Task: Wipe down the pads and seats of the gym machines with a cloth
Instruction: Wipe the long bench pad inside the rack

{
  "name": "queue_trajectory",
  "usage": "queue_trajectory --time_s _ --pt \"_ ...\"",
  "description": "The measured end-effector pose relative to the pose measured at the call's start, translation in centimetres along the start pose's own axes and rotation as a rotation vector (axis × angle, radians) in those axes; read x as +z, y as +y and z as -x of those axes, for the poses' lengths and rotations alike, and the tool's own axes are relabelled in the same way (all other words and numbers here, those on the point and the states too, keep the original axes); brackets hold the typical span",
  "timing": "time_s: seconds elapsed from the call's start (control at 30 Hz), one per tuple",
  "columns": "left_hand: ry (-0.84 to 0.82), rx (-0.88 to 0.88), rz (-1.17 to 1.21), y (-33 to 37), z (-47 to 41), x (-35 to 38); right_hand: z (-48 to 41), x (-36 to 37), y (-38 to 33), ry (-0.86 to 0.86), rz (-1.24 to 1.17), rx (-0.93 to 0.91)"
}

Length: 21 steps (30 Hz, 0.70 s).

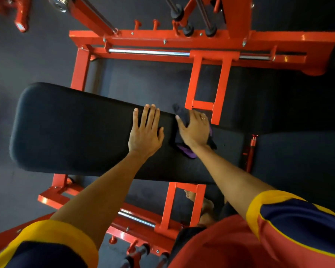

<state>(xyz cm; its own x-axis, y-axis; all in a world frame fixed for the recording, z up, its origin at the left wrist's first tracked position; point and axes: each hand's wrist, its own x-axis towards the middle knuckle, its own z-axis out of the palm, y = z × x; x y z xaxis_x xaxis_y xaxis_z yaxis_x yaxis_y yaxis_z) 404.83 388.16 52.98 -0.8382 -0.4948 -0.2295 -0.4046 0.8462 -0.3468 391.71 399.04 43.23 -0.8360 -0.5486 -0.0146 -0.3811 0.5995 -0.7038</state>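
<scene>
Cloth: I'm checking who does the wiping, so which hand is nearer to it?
Right. The right hand lies on the cloth; the left hand rests flat on the bare pad beside it, not touching it.
</scene>
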Motion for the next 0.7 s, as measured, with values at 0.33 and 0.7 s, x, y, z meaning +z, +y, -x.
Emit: queue_trajectory --time_s 0.33,0.7 --pt "-0.019 -0.012 0.016 0.1 -0.1 -0.1 -1.1 -2.0 4.1 -0.077 0.012 -0.008" --pt "0.029 -0.006 0.016 -0.1 -0.3 0.1 4.0 0.2 -3.7 -0.096 0.011 0.013"
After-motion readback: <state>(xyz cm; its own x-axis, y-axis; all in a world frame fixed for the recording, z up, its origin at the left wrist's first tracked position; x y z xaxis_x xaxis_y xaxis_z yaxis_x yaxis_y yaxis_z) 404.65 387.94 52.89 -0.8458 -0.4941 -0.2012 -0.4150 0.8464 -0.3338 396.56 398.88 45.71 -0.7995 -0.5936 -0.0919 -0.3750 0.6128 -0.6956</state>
